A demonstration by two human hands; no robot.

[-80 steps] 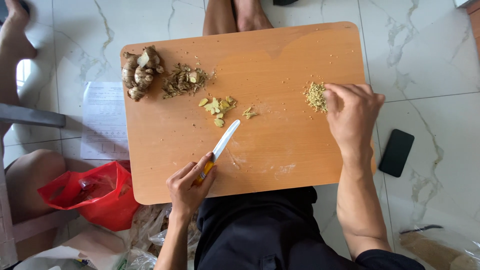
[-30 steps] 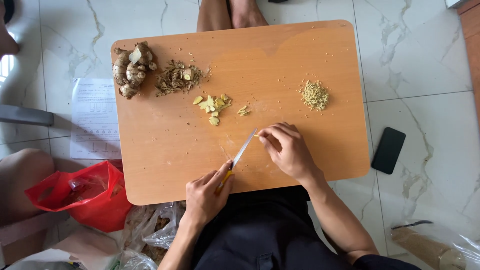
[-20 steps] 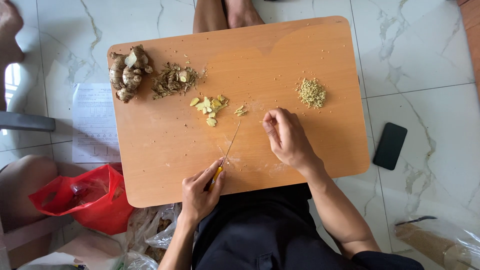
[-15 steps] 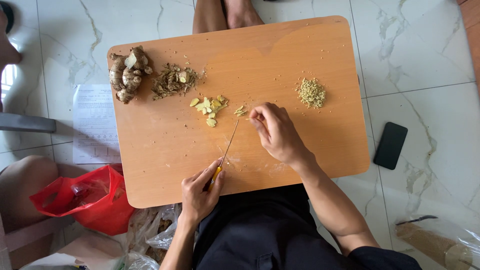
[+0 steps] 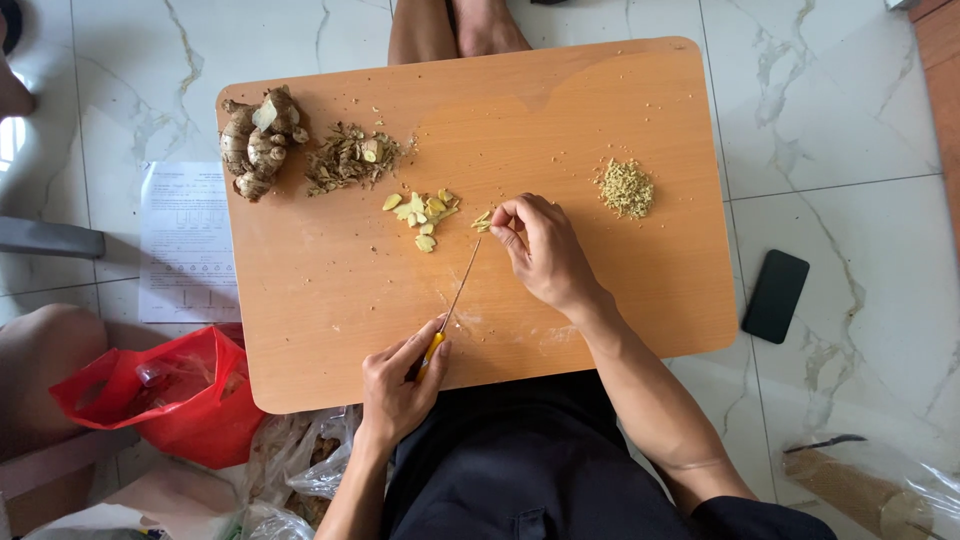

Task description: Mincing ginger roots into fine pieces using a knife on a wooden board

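Note:
My left hand (image 5: 400, 380) grips a yellow-handled knife (image 5: 455, 300) near the front edge of the wooden board (image 5: 330, 300); its thin blade points away from me. My right hand (image 5: 545, 250) rests on the board, its fingertips pinching small pale ginger slices (image 5: 483, 220) beside the blade tip. A loose group of ginger slices (image 5: 420, 210) lies just left of that. A little heap of minced ginger (image 5: 626, 187) sits to the right. Whole ginger root (image 5: 255, 140) and a pile of brown peelings (image 5: 350, 158) lie at the far left.
A black phone (image 5: 775, 295) lies on the marble floor to the right. A printed paper sheet (image 5: 185, 240) and a red plastic bag (image 5: 165, 395) are on the left. Bare feet (image 5: 455, 25) show beyond the board; a plastic-wrapped item (image 5: 870, 485) lies at lower right.
My right hand left the minced heap, came back toward the knife, then slid left to the small slices. The knife turned more upright, its tip now beside those slices.

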